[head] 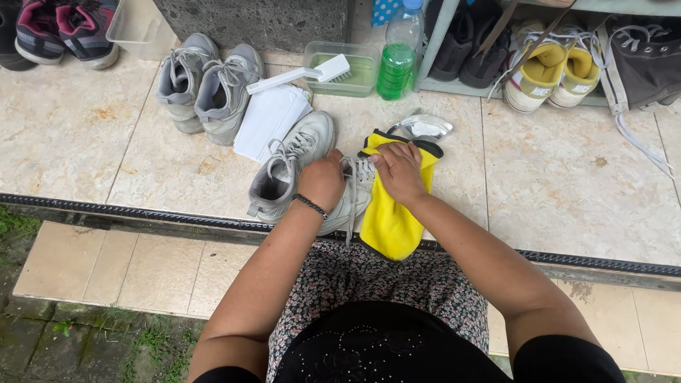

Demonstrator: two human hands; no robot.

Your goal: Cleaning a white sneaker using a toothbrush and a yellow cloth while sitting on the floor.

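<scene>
My left hand (323, 179) rests on a grey-white sneaker (355, 198) on the tiled floor in front of my knees, gripping its top. My right hand (399, 170) pinches that sneaker's white laces next to a yellow cloth (390, 216) with a black edge that lies under my wrist. A second matching sneaker (291, 167) lies just left of my left hand, its opening toward me. A dark bead bracelet circles my left wrist.
Another grey sneaker pair (206, 85) stands at the back left beside a folded white cloth (269, 119). Behind are a white brush (301, 74) across a green tub (351, 71), a bottle of green liquid (397, 60), a foil pouch (422, 128) and a shoe rack (560, 71). A drain channel (142, 213) edges the step.
</scene>
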